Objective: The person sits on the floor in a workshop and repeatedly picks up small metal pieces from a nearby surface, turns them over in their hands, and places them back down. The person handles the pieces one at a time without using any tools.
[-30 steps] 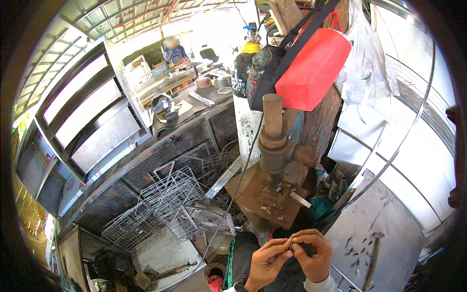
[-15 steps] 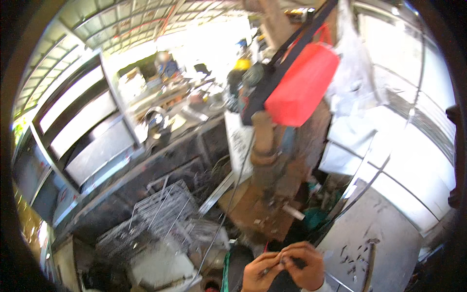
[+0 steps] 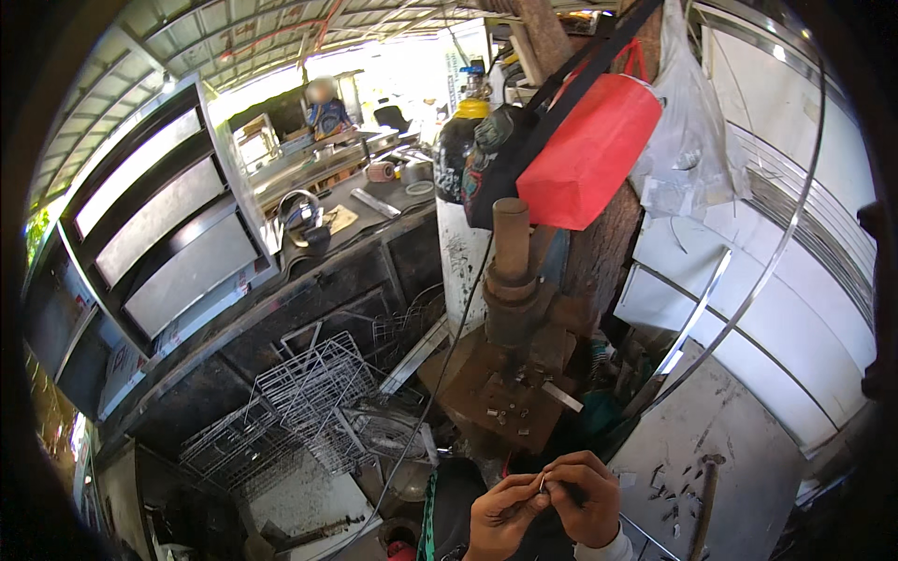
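At the lower middle, my left hand and my right hand meet with bent fingers. Both pinch a small shiny metal piece at their fingertips; its exact kind is too small to make out. Just beyond them stands a rusty upright press-like tool on a brown base, with several tiny metal bits and a flat light bar lying on it. To the right, a grey metal sheet carries a hammer and several small dark metal pieces.
Wire racks lie at the left below a dark workbench. A red bag hangs beside a post, near a gas cylinder. A black cable runs down the middle. Farther off, a person is at a table.
My view has shifted slightly and is sharper. My hands stay together at nearly the same place, with the fingertips tilted upward and the small shiny piece showing between them.
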Tool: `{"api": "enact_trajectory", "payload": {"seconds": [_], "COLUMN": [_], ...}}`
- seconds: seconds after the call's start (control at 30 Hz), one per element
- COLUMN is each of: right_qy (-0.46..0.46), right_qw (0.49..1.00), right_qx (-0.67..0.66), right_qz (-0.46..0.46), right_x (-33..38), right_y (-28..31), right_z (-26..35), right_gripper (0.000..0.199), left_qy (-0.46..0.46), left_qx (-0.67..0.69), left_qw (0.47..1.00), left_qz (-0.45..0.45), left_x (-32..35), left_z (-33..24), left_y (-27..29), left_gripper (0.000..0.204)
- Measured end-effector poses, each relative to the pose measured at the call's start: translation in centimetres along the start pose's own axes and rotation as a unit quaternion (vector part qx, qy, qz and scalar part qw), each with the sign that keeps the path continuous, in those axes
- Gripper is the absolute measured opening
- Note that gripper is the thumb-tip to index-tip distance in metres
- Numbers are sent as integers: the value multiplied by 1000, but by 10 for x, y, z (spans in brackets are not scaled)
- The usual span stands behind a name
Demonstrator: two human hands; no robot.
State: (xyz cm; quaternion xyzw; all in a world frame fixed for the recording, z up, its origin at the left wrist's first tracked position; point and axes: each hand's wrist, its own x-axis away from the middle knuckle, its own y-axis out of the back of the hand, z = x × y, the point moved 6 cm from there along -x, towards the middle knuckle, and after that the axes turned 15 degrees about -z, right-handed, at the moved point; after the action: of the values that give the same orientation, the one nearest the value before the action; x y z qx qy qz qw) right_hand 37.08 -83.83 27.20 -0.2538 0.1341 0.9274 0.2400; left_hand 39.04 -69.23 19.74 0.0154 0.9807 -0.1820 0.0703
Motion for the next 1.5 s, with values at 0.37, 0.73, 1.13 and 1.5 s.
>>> {"api": "enact_trajectory", "payload": {"seconds": [0.37,0.73,1.13,1.5], "right_qy": [3,-16,17,16], "right_qw": [1000,1000,1000,1000], "right_qx": [11,4,15,14], "right_qz": [7,6,-7,-5], "right_x": [5,-1,-1,0], "right_y": [-2,-2,-5,-5], "right_z": [4,7,10,9], "right_gripper": [17,19,18,17], "left_qy": [83,-16,13,-27], "left_qx": [56,1,-4,-62], "left_qw": [994,1000,1000,998], "left_qz": [-33,-2,-14,17], "left_x": [10,3,2,-3], "left_z": [8,-12,-12,-20], "left_y": [3,3,3,0], "left_gripper": [28,28,26,25]}}
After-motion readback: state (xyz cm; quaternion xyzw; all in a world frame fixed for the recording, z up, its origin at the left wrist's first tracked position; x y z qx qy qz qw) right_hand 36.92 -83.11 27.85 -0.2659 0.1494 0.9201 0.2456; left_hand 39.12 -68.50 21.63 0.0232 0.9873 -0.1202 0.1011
